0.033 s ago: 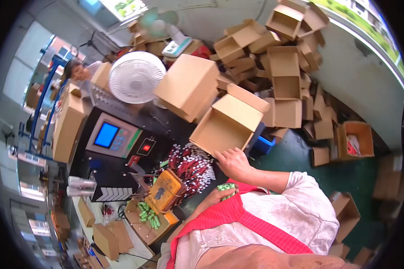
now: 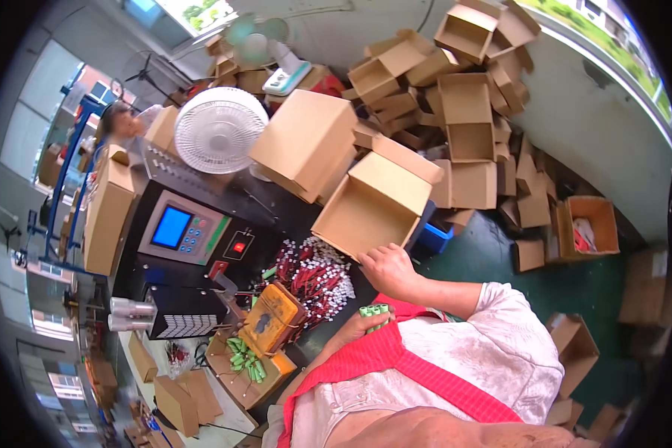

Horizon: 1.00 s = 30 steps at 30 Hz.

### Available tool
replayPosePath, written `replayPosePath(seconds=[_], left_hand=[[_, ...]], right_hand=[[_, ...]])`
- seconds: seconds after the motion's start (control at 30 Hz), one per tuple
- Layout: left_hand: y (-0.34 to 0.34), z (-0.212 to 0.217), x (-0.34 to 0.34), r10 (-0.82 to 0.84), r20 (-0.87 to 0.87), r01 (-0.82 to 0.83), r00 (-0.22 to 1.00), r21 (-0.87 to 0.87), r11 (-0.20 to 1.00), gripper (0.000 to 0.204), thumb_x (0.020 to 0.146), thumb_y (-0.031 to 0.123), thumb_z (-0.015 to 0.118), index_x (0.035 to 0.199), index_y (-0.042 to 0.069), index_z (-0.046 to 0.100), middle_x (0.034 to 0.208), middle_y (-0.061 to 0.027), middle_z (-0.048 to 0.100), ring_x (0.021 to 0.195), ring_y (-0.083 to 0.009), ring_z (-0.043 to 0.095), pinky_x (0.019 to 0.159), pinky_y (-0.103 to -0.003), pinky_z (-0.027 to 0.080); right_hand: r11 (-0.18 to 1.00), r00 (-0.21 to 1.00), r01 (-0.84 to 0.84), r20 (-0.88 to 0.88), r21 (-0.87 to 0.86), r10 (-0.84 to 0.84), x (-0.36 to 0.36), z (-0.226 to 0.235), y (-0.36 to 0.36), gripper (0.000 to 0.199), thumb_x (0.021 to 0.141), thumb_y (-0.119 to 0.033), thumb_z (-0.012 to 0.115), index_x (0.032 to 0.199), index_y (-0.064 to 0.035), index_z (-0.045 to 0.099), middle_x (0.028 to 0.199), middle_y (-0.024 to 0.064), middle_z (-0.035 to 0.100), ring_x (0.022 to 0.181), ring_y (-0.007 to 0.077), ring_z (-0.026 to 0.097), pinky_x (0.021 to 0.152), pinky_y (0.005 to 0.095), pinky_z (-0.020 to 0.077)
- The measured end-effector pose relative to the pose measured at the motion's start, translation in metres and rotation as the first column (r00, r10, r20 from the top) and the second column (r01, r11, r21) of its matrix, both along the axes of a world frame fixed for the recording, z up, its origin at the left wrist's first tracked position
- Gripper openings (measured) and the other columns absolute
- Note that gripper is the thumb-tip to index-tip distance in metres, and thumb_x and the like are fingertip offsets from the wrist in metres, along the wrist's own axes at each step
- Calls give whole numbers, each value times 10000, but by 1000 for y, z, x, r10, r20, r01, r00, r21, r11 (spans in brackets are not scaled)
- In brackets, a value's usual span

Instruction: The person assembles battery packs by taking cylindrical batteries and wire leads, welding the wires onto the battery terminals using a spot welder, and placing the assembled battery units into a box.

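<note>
My left hand (image 2: 353,327) is closed around a small bundle of green cylindrical battery cells (image 2: 375,310), close to my body. Their ends point upward out of the fingers. To its right and farther off, my right hand (image 2: 390,270) has its fingers bent over the near edge of an open cardboard box (image 2: 390,187). The fingertips are partly hidden by the hand itself. This box lies with its lid folded back, and no contents show inside. Left of both hands is a heap of red and black wires with white connectors (image 2: 317,280).
A worn yellow block (image 2: 272,317) leans over a carton (image 2: 220,357) holding green cells (image 2: 246,358). A machine with a blue screen (image 2: 183,228) stands left. Behind are a stacked carton (image 2: 306,138) and white round fan (image 2: 221,131). Cartons (image 2: 467,112) pile up right; another person (image 2: 123,123) is far left.
The whole view has shifted slightly, with the surroundings a little farther left. Both hands keep their places on the cells and the box edge.
</note>
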<state>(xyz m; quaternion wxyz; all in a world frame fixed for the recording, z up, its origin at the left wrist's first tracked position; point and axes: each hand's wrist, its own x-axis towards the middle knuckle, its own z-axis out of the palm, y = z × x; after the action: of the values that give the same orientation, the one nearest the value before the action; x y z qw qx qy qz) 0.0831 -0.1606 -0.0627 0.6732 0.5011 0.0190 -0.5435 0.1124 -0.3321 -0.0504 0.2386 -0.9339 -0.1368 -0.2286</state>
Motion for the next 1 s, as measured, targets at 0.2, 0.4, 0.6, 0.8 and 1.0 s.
replayPosePath(seconds=[0.2, 0.4, 0.6, 0.8, 1.0], left_hand=[[-6, 7, -3, -7, -113, 4, 994, -22, 1000, 270, 849, 189, 604, 1033, -3, 556, 813, -41, 622, 706, -109, 587, 665, -244, 483], [-7, 2, -11, -120, 66, 120, 991, 14, 993, 203, 834, 160, 623, 945, -6, 590, 810, -58, 637, 712, -118, 602, 662, -236, 487], [-16, 1, -22, 29, -43, -30, 999, -23, 999, 202, 816, 94, 630, 973, -17, 569, 850, -87, 616, 712, -160, 629, 622, -257, 524], [-13, 5, -24, -70, 295, 53, 953, 66, 996, 152, 798, 169, 663, 734, 34, 630, 652, -15, 617, 590, -82, 583, 555, -204, 461], [2, 17, -28, -126, 420, 39, 899, 208, 977, 228, 727, 262, 733, 674, 65, 629, 643, 8, 618, 569, -54, 541, 562, -209, 432]], right_hand=[[966, 968, 210, 106, 150, -227, -22, 15, -56, 146, 708, -118, 645, 817, -63, 564, 637, 84, 523, 588, 275, 554, 539, 386, 420], [806, 827, 520, 70, 284, -558, -20, 11, -137, 206, 754, -172, 617, 653, -31, 506, 617, 168, 527, 590, 364, 544, 484, 432, 405], [538, 557, 813, 31, -225, -830, 11, 4, -317, 355, 794, -295, 618, 1054, -62, 556, 940, 182, 606, 867, 322, 584, 748, 418, 468], [921, 979, 183, -146, 345, -140, 42, -5, -187, 188, 823, -116, 618, 995, -37, 624, 886, 72, 625, 787, 139, 585, 710, 258, 472], [814, 765, -334, -368, 475, 528, 49, 33, -26, 145, 787, -72, 632, 908, 0, 600, 896, 83, 589, 803, 181, 592, 691, 282, 487]])
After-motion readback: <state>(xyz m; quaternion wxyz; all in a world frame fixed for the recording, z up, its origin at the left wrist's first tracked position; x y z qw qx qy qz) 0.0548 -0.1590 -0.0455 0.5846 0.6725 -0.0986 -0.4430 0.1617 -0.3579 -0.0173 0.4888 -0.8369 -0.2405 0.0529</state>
